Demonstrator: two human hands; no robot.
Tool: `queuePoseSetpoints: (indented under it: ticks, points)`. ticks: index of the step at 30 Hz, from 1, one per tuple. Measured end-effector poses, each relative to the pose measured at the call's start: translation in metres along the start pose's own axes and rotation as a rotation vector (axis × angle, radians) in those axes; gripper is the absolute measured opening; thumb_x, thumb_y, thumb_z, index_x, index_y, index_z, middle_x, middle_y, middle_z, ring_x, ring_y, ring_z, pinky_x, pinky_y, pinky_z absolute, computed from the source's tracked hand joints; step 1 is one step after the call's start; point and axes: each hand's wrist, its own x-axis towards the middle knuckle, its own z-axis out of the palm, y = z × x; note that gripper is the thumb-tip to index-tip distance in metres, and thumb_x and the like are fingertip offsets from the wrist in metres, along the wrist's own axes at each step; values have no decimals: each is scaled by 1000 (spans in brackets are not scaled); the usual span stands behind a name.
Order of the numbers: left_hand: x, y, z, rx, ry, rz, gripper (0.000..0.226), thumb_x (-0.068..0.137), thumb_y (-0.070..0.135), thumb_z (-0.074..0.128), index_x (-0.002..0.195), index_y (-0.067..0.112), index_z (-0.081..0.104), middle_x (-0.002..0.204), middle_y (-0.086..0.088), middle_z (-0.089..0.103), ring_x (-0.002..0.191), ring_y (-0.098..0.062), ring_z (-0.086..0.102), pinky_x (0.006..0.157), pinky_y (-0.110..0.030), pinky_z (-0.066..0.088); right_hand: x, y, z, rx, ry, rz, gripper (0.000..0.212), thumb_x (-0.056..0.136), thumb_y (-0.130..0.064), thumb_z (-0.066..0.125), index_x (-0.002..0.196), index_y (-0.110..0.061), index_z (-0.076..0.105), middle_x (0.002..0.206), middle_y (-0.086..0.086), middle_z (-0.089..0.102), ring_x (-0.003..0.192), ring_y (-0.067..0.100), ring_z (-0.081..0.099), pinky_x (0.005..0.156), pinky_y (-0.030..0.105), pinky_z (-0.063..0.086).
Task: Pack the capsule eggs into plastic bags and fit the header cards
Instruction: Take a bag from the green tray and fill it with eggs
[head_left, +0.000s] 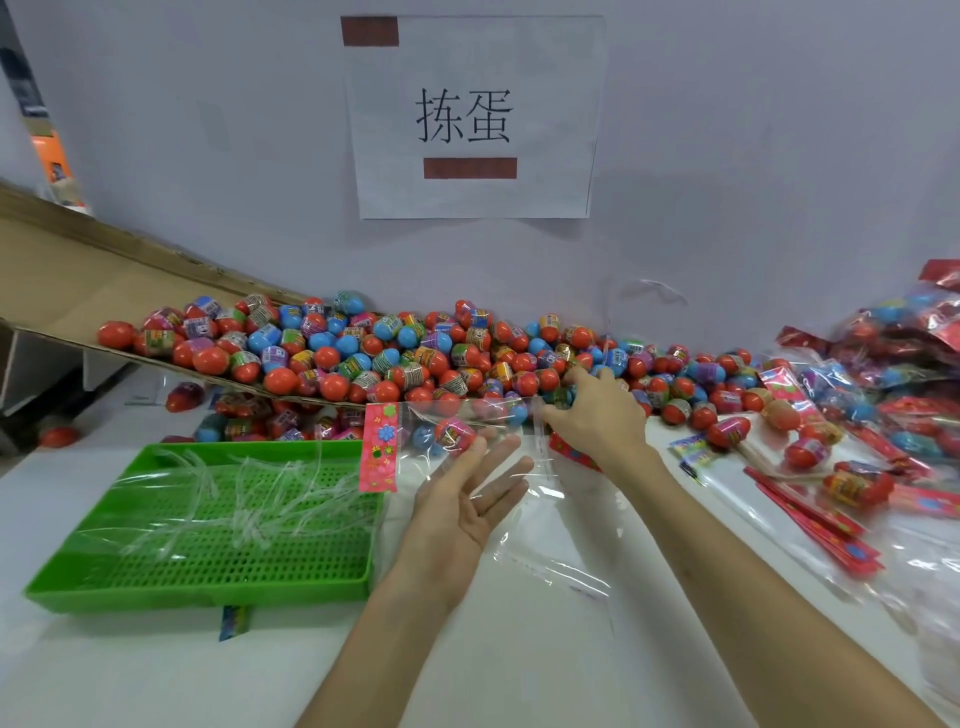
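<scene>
Right of the green perforated plastic tray, my left hand, fingers spread, props the clear plastic bag level for filling while my right hand curls at its mouth, on egg or film I cannot tell.

There is one view, from a camera worn on the person's head. It looks forward and down across the white counter toward the pale wall, where a paper sign hangs above the centre. The camera sits close: both forearms reach in from the bottom edge, with the left hand and right hand near the middle. The wide lens takes in the green tray at lower left and the packed bags at far right.
</scene>
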Motion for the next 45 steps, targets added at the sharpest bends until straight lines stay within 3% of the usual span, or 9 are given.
queuePoseSetpoints:
  ticks: [4, 11, 15, 18, 23, 28, 36, 41, 45]
  points:
    - [-1, 1, 0, 10, 11, 10, 51, 83, 26, 70, 129, 6, 64, 121, -14, 75, 105, -31, 76, 85, -35, 64, 4, -12, 5, -54, 30, -52, 42, 92, -59, 58, 114, -23, 55, 113, 2, 60, 95, 24, 59, 68, 36, 48]
    - [-1, 3, -1, -3, 19, 22, 44, 84, 27, 70, 124, 10, 68, 120, -14, 76, 105, -30, 76, 81, -34, 65, 4, -19, 12, -101, 100, -50, 38, 97, -51, 58, 119, -19, 55, 110, 4, 65, 109, 29, 55, 68, 35, 42]
    - [0, 4, -2, -41, 33, 7, 31, 93, 24, 64, 121, 10, 69, 118, -16, 76, 103, -30, 76, 79, -34, 65, 7, -10, 7, -110, 105, -156, 35, 95, -51, 60, 114, -23, 57, 98, 0, 68, 91, 21, 62, 72, 34, 55]
    - [0, 6, -2, -65, 39, 2, 32, 89, 24, 66, 117, 9, 71, 116, -16, 76, 103, -30, 76, 76, -34, 65, 9, -1, -1, -135, 67, -244, 34, 91, -50, 62, 113, -24, 58, 90, -3, 67, 78, 17, 61, 67, 32, 54]
    - [0, 6, -1, -64, 42, 0, 37, 83, 26, 69, 117, 10, 71, 115, -16, 77, 103, -30, 77, 77, -35, 65, 6, 7, -4, -156, 29, -344, 34, 93, -47, 63, 122, -29, 58, 104, -4, 69, 84, 17, 61, 65, 29, 45]
    - [0, 5, -1, -44, 34, 11, 40, 84, 27, 68, 121, 11, 70, 118, -15, 76, 104, -30, 76, 75, -34, 65, -2, 0, 4, -175, 50, -308, 37, 99, -40, 55, 134, -28, 56, 117, -2, 61, 93, 21, 64, 67, 31, 52]
    - [1, 5, -4, -62, 40, 4, 37, 93, 25, 65, 127, 12, 67, 117, -15, 77, 103, -30, 76, 73, -34, 65, 2, 5, 9, 35, 58, -224, 30, 98, -43, 63, 124, -30, 70, 113, 0, 60, 95, 19, 58, 71, 27, 42]
    - [1, 8, -5, -107, 48, 13, 47, 85, 25, 69, 129, 9, 67, 116, -16, 77, 101, -30, 77, 72, -34, 65, 6, 15, -9, 313, 116, -120, 31, 93, -29, 73, 124, -27, 73, 113, 2, 73, 82, 17, 66, 77, 36, 59]
    - [2, 9, -5, -110, 63, 9, 41, 94, 25, 65, 132, 8, 66, 121, -19, 74, 101, -30, 77, 73, -35, 65, -4, 28, -13, 454, 141, -83, 39, 89, -24, 78, 128, -24, 71, 118, 1, 74, 75, 17, 71, 78, 41, 62]
